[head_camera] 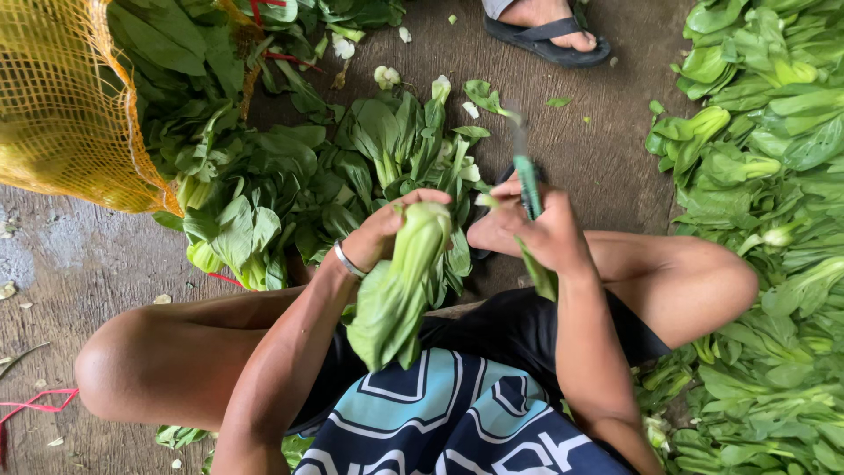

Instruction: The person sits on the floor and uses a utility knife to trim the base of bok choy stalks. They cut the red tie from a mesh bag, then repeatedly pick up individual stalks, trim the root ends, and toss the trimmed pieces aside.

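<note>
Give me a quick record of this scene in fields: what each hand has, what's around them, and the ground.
left hand: grips a bunch of leafy greens, stem end up
right hand: holds a green-handled knife, blade blurred
wrist: metal bangle on the left
pile ahead: loose greens on the ground
pile at right: more greens
upper left: yellow mesh sack with greens inside
top edge: another person's foot in a dark sandal
ground: bare, with leaf scraps
</note>
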